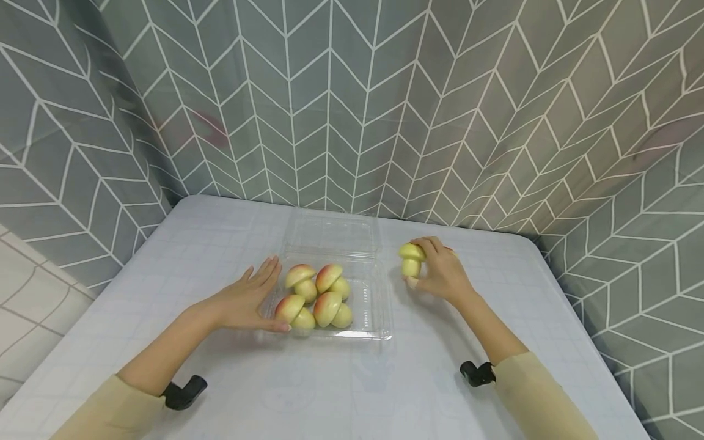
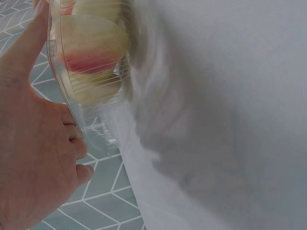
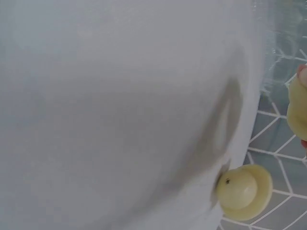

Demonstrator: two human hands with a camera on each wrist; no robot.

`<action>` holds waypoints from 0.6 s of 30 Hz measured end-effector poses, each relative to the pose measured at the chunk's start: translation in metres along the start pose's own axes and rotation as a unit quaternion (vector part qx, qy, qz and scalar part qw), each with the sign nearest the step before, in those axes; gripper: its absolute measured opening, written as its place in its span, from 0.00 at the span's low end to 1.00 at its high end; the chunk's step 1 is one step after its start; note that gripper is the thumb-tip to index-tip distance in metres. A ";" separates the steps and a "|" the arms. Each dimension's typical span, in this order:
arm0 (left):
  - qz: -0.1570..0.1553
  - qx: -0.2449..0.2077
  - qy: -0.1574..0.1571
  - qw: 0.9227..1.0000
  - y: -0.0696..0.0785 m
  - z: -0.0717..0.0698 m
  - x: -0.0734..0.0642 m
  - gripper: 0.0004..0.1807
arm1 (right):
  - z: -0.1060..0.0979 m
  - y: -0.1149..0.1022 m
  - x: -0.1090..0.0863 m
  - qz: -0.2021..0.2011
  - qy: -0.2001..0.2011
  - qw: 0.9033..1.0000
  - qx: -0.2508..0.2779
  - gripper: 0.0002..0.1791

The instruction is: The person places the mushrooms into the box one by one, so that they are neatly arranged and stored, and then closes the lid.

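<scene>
A clear plastic clamshell box [image 1: 371, 305] lies with its lid [image 1: 332, 234] folded back behind it. Several yellow toy mushrooms [image 1: 329, 308] with red-blushed caps fill its left part. My left hand [image 1: 247, 299] rests along the box's left side, fingers mostly straight, thumb at the front left corner. To the right of the box, my right hand [image 1: 442, 273] pinches another toy mushroom [image 1: 410, 260], held cap up above the table. A further toy mushroom [image 3: 240, 191] lies on the table in the right wrist view; in the head view the right hand mostly hides it.
A pale cloth covers the table [image 1: 341, 391]. Behind and beside it hangs a grey curtain [image 1: 352, 110] with white chevron lines. Black wrist mounts [image 1: 185, 392] stick out beside both sleeves.
</scene>
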State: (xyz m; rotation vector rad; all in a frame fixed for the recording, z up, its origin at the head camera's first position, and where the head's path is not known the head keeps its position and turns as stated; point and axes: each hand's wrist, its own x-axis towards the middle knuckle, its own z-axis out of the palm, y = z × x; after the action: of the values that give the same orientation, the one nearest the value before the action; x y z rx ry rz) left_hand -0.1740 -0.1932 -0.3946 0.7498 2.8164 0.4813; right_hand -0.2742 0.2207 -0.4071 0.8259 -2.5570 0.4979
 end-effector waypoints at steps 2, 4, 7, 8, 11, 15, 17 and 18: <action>0.001 0.003 0.001 1.000 -0.001 0.000 0.000 0.69 | -0.003 -0.005 0.002 -0.003 0.018 1.000 0.014 0.40; 0.002 0.005 0.002 1.000 -0.001 0.001 0.000 0.69 | -0.006 -0.011 0.005 -0.012 0.035 0.999 0.026 0.41; 0.003 0.006 0.003 1.000 -0.002 0.002 0.001 0.69 | -0.011 -0.023 0.009 -0.028 0.059 0.997 0.042 0.43; 0.004 0.006 0.003 1.000 -0.002 0.002 0.001 0.69 | -0.013 -0.028 0.010 -0.033 0.066 0.996 0.049 0.43; 0.004 0.006 0.002 1.000 -0.002 0.002 0.001 0.69 | -0.017 -0.041 0.014 -0.055 0.078 0.993 0.076 0.43; 0.004 0.006 0.002 1.000 -0.002 0.002 0.001 0.69 | -0.018 -0.056 0.019 -0.094 0.077 0.986 0.116 0.43; 0.004 0.006 0.002 1.000 -0.002 0.002 0.001 0.69 | -0.018 -0.061 0.020 -0.114 0.073 0.982 0.129 0.43; 0.004 0.006 0.002 1.000 -0.002 0.002 0.001 0.69 | -0.018 -0.064 0.021 -0.123 0.073 0.981 0.131 0.43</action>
State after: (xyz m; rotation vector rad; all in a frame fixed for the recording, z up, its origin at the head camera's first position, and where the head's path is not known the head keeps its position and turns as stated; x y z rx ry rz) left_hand -0.1752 -0.1938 -0.3977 0.7622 2.8234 0.4691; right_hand -0.2456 0.1702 -0.3684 1.1341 -2.2447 0.7953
